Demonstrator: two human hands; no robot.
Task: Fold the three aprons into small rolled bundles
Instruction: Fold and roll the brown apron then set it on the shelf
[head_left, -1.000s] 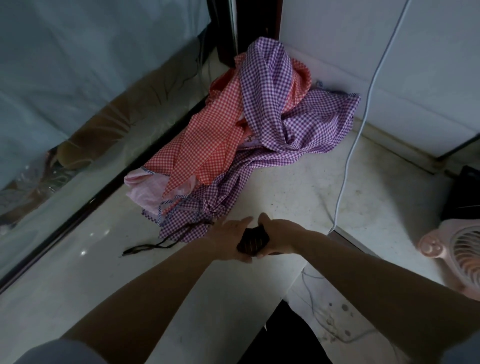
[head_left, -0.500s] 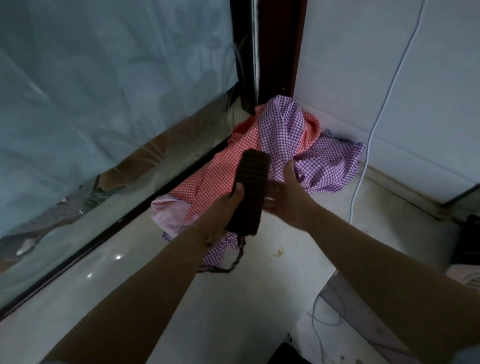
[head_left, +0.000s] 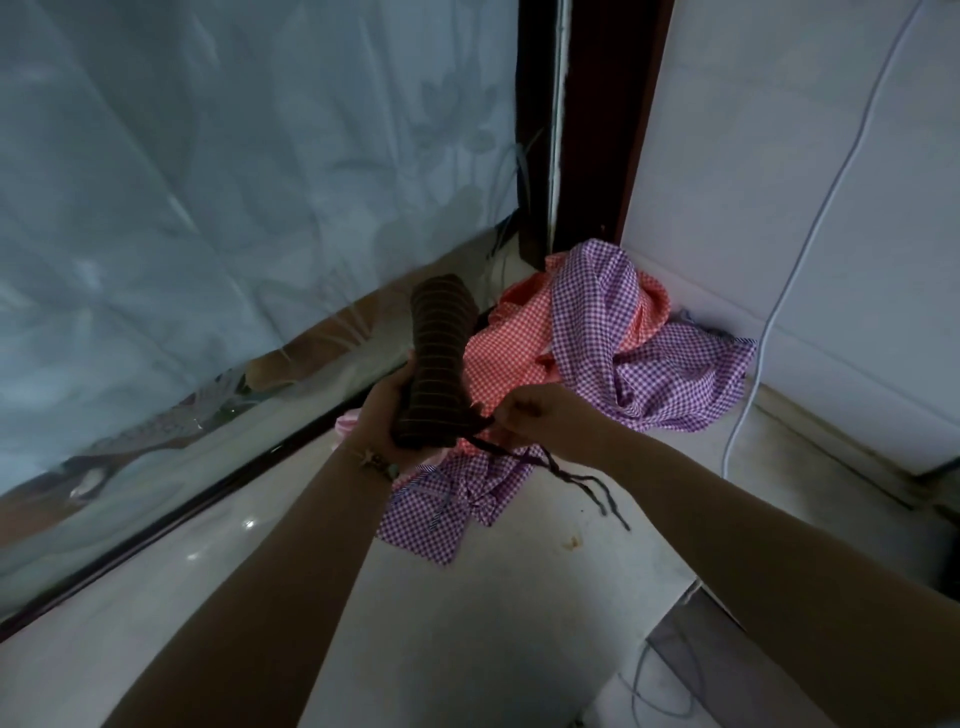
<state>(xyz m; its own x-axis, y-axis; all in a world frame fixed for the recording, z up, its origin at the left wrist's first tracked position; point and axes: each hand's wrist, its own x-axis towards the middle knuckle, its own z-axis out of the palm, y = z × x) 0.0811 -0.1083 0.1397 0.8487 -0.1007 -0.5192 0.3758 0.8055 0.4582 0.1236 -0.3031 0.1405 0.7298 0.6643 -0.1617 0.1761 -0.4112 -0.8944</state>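
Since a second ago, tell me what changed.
The dark roll was lifted off the floor and now stands upright in the left hand. The right hand let go of it and pinches its strings. The apron pile stayed put.

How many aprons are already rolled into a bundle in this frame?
1: the dark striped bundle, held up by the left hand. The purple checked apron and red checked apron lie unrolled in the corner pile, which may hide more.
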